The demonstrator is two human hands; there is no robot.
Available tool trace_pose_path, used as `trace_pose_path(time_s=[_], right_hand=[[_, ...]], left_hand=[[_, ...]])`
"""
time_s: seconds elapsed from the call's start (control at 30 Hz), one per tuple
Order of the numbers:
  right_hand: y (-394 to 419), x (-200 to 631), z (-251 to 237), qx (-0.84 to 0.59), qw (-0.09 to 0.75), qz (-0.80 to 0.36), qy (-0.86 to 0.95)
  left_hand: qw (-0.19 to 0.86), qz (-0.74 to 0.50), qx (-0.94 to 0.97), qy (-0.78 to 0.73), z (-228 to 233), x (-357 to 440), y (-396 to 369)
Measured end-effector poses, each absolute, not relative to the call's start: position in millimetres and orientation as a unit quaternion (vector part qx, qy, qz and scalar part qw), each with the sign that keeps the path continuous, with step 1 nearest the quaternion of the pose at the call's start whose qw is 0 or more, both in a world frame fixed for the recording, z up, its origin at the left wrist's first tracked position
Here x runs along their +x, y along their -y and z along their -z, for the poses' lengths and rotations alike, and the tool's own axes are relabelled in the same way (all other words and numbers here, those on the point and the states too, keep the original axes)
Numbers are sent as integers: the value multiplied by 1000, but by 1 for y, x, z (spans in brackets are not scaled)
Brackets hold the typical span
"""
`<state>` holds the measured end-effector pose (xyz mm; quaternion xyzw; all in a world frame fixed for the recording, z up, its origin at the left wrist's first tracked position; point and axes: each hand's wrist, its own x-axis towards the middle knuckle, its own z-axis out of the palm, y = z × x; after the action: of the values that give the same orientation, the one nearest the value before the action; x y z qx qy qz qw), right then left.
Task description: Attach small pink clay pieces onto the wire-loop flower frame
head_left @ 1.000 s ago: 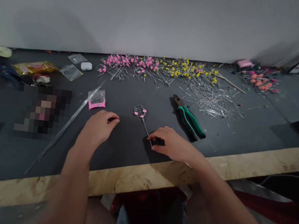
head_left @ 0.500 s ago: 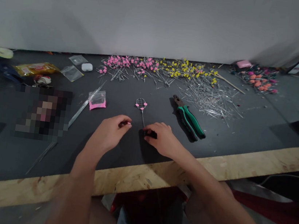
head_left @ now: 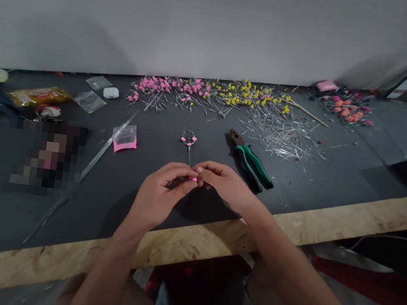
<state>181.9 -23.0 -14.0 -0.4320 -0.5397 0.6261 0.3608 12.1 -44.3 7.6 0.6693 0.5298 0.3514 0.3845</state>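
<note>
A small pink piece shows in the pinch of my left hand, between thumb and fingers. My right hand is closed, its fingertips meeting those of the left; what they grip, if anything, is hidden. Just beyond the fingers lies a small racket-shaped wire piece with a round mesh head and pink bits on it. Its stem runs toward my hands, and the lower end is out of sight behind them. Green-handled pliers rest to the right. A clear bag with pink contents lies to the left.
Along the wall lie wire pieces with pink tips, others with yellow tips, and a heap of bare wires. Long wires stretch across the left side. A white earbud case sits farther back. Wood edges the table.
My hands have come together: the left moved right with the pink piece, until its fingertips met the right hand's. The view shifted slightly; the wire racket lies about where it was.
</note>
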Motion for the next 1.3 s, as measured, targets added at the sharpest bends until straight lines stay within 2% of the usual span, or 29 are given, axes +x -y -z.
trace_pose_path(time_s=[0.17,0.33,0.7,0.83,1.17,1.3], right_hand=[[29,188,8,-392,374,-713,444],[32,194,6,-362,368,-746,421],[29,192,8,-388,368,-728,430],[28,191,13,-392,383,-705,450],[33,188,2,-394,400,-694,450],[35,191,0,-389,409,-691,451]], left_hand=[[364,-376,684,-508,-8,21,46],[325,-376,700,-512,-7,21,45],[208,-328,784,-485,-7,19,43],[163,-348,807,-449,-4,19,42],[135,-405,818,-386,-3,24,45],[153,-416,806,-392,-6,24,47]])
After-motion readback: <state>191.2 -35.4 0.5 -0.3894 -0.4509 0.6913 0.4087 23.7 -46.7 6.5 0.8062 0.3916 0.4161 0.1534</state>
